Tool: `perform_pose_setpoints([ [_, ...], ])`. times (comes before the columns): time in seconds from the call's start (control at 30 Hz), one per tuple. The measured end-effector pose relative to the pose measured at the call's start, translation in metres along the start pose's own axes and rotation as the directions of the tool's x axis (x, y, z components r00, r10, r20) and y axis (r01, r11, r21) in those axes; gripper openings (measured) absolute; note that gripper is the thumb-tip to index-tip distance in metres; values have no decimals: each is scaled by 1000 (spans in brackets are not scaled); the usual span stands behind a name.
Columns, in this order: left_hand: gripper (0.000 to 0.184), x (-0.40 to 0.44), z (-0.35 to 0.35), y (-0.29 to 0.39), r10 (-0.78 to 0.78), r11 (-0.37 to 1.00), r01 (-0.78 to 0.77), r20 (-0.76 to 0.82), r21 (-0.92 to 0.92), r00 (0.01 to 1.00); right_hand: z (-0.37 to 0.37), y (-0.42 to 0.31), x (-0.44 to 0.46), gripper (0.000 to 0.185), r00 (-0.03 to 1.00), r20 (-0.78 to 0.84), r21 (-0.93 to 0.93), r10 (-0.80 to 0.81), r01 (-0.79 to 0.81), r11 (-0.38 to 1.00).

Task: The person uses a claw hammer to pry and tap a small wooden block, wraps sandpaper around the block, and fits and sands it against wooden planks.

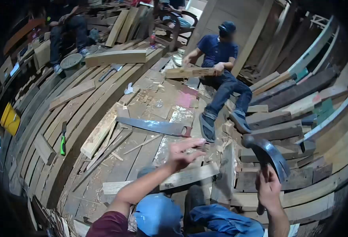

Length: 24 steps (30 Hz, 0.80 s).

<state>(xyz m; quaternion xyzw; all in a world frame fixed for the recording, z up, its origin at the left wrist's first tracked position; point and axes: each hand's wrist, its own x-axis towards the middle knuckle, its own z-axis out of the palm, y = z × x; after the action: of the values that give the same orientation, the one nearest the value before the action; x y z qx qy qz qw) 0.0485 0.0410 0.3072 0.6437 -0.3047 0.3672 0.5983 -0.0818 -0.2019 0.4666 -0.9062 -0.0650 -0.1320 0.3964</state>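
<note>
A claw hammer (269, 154) is gripped by its handle in my right hand (269, 189), raised on the right with its metal head up. My left hand (183, 155) is held out in front of me with its fingers apart and nothing visible in it. Beyond it a handsaw (152, 126) lies on the floorboards, its reddish handle towards the right. Below my left hand a pale wood block (190, 176) lies near my feet. Blue cloth (225, 221) covers my leg.
A seated person (219, 51) in a cap holds a wooden piece (190, 72) ahead. Stacked beams (284, 130) line the right. At left, long planks (99, 94) bear a green-handled chisel (63, 145) and a hatchet (112, 70). A yellow bucket (10, 119) stands far left.
</note>
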Motion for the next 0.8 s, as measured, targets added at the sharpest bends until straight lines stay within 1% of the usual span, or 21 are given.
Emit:
perform_pose_setpoints([
  [0.03, 39, 19, -6, 14, 20, 993, -21, -9, -117, 1000, 8, 4, 7, 15, 998, -43, 2, -36, 36, 999],
  [0.07, 37, 35, -10, 27, 35, 973, -39, -20, -226, 999, 16, 8, 18, 14, 984, -78, -19, -163, 162, 987],
  [0.1, 37, 48, -14, 39, 69, 976, -69, -4, -205, 998, 24, 13, 29, 14, 951, -112, -49, -288, 284, 958],
  [0.17, 38, 66, -16, 56, 131, 980, -125, 28, -155, 991, 33, 6, 45, 17, 913, -58, -130, -403, 393, 910],
  [0.2, 38, 71, -14, 61, 153, 976, -143, 47, -167, 987, 40, -2, 45, 20, 964, -28, 4, -265, 265, 964],
  [0.23, 39, 76, -11, 65, 174, 971, -162, 57, -175, 983, 48, -10, 44, 23, 993, 2, 129, -122, 120, 984],
  [0.27, 40, 78, -9, 67, 192, 967, -178, 65, -180, 979, 58, 4, 53, 30, 950, -65, 174, -304, 311, 934],
  [0.3, 41, 76, -5, 70, 172, 969, -153, 85, -193, 982, 67, 17, 61, 37, 867, -133, 201, -481, 499, 843],
  [0.33, 41, 71, -1, 67, 178, 960, -158, 67, -231, 982, 75, 23, 71, 44, 751, -192, 207, -632, 660, 722],
  [0.37, 41, 69, 1, 71, 145, 970, -122, 95, -210, 985, 79, 17, 64, 48, 883, -146, 434, -446, 463, 773],
  [0.4, 41, 65, 1, 74, 107, 979, -82, 124, -187, 987, 81, 14, 63, 52, 938, -83, 564, -335, 322, 760],
  [0.43, 43, 61, 1, 72, 55, 985, -32, 129, -172, 990, 83, 11, 62, 56, 976, -17, 677, -218, 172, 716],
  [0.53, 44, 57, 5, 66, 59, 990, -42, 118, -135, 991, 79, 21, 68, 56, 959, 139, 725, -246, 71, 685],
  [0.57, 42, 57, 6, 66, 60, 991, -45, 122, -122, 991, 77, 17, 70, 53, 969, 139, 702, -204, 49, 710],
  [0.67, 38, 49, 16, 53, 62, 988, -47, 98, -150, 993, 73, 20, 69, 52, 967, 197, 697, -160, -23, 717],
  [0.7, 35, 48, 21, 52, 47, 985, -35, 70, -167, 996, 73, 23, 67, 50, 966, 237, 705, -102, -99, 702],
  [0.8, 33, 47, 29, 45, 43, 973, -23, 84, -229, 996, 77, 34, 66, 47, 971, 194, 768, -142, -61, 637],
])
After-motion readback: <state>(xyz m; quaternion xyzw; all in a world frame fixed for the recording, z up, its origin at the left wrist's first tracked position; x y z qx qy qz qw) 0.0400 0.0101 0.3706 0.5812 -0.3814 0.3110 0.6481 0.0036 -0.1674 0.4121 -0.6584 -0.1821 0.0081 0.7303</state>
